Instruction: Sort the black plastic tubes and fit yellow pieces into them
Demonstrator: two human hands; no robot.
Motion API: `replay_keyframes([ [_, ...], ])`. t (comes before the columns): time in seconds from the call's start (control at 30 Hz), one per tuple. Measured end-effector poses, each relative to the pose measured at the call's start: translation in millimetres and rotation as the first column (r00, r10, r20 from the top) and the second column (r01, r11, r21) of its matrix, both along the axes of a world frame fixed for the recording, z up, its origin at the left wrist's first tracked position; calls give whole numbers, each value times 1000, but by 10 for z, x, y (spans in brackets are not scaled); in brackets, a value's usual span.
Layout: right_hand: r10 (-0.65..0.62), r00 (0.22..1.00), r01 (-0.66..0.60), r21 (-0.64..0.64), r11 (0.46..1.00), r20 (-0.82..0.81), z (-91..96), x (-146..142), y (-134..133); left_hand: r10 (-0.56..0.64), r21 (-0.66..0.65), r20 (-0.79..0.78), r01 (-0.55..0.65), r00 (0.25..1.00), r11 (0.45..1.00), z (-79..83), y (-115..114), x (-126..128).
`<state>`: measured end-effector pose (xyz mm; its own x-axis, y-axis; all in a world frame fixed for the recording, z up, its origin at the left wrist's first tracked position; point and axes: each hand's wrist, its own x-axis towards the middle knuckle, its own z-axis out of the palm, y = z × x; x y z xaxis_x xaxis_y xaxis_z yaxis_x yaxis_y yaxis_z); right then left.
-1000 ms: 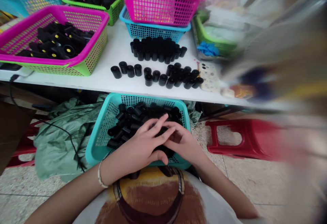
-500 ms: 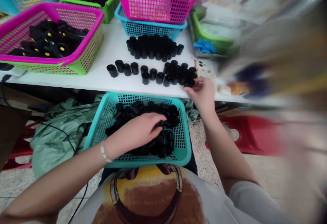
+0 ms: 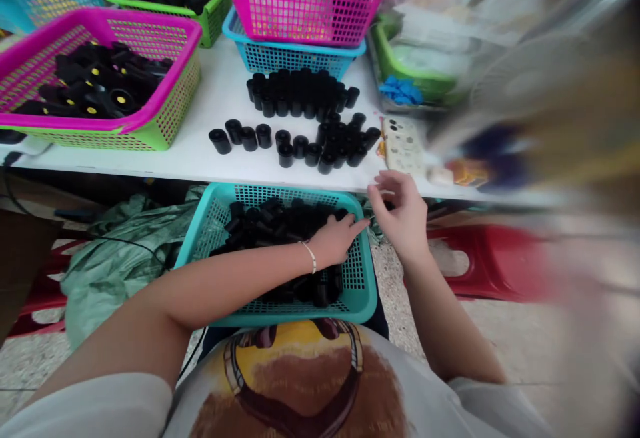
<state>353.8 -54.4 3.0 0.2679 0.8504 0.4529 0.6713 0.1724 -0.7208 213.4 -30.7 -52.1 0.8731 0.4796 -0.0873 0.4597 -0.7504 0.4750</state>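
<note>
Resting left hand (image 3: 337, 241) flat on the heap of black cylinders (image 3: 270, 221) in the teal plastic basket (image 3: 280, 188), fingers (image 3: 356, 227) extended and loose, pointing right, no clear grasp on anything. Right hand (image 3: 400, 215) raised just over the basket's right corner, close beside the left fingertips, its fingers (image 3: 383, 188) half curled; cannot tell whether something small sits between them. Basket cylinders lie jumbled on their sides, long axes every which way, directly under the left hand, so left is the nearer hand. On the white table (image 3: 200, 158) just beyond the basket, more cylinders (image 3: 340, 148) stand upright in a loose group, up and left of the right hand. Power strip (image 3: 403, 146) just right of that group. Pink basket (image 3: 300, 41) sits farther back on the table, on a blue basket (image 3: 290, 58).
</note>
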Motion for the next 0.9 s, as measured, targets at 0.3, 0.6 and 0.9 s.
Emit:
replay_keyframes([
  [0.3,10,965,-33,-85,996,-263,-243,68,-346,66,-100,188,-48,980,994,188,79,-140],
  [0.6,345,694,-543,-144,827,-632,28,-449,-725,491,-582,597,-79,634,810,727,-188,-905],
  [0.9,353,426,-630,7,777,-833,116,-696,-710,617,-742,596,59,513,667,840,-466,-1126],
])
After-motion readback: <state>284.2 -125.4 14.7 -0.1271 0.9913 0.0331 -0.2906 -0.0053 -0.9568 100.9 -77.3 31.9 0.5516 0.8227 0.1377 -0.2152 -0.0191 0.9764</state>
